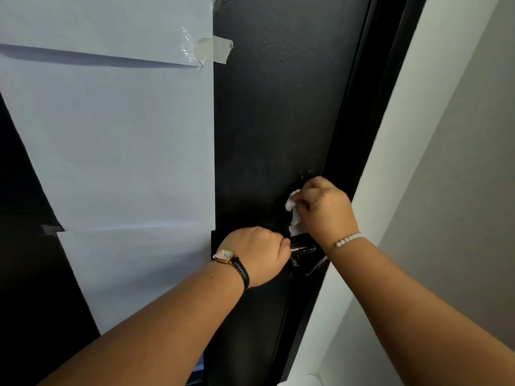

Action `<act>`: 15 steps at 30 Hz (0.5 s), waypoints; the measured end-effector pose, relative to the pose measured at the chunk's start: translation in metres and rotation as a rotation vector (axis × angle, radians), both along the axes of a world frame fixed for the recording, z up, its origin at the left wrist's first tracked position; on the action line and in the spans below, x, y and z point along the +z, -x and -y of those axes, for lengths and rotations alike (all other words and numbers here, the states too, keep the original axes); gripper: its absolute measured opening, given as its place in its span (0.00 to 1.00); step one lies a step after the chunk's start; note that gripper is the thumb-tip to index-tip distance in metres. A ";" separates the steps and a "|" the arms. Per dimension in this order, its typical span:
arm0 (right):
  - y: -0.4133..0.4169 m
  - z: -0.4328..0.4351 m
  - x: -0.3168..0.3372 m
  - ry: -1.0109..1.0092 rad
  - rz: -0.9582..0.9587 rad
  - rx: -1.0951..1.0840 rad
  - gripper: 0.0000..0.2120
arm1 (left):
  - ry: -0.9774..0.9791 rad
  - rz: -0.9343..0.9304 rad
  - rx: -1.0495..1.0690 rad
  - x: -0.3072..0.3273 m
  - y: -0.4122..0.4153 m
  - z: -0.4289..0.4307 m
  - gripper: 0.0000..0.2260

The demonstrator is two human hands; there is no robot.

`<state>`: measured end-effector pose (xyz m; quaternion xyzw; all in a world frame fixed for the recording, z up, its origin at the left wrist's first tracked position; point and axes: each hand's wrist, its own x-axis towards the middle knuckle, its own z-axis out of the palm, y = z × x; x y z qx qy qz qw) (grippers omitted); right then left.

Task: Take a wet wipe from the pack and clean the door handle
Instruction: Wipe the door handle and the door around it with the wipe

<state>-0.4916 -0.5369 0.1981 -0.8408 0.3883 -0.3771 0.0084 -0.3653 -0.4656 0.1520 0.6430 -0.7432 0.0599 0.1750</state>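
The black door handle (pixel 303 248) juts from a black door (pixel 278 107), low and right of centre. My left hand (pixel 257 253), wearing a gold watch, is closed around the handle's left end. My right hand (pixel 324 208), with a pearl bracelet on the wrist, presses a crumpled white wet wipe (pixel 294 215) against the door just above the handle. Much of the handle is hidden by both hands. The wipe pack is not in view.
Large white paper sheets (pixel 125 135) are taped over the door's left part, with a strip of tape (pixel 214 50) at the top. A black door frame (pixel 370 121) and a white and grey wall (pixel 446 162) rise on the right.
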 end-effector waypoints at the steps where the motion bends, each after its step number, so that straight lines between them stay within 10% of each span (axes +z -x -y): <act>1: -0.001 -0.001 0.005 0.050 0.058 -0.034 0.07 | -0.001 -0.001 0.000 0.000 0.000 0.000 0.19; 7: -0.002 0.002 0.011 0.251 0.198 -0.060 0.06 | -0.002 -0.001 -0.001 -0.001 0.000 0.000 0.19; 15: 0.006 -0.003 -0.032 -0.050 0.191 -0.123 0.08 | -0.006 0.017 0.003 -0.001 0.000 0.001 0.18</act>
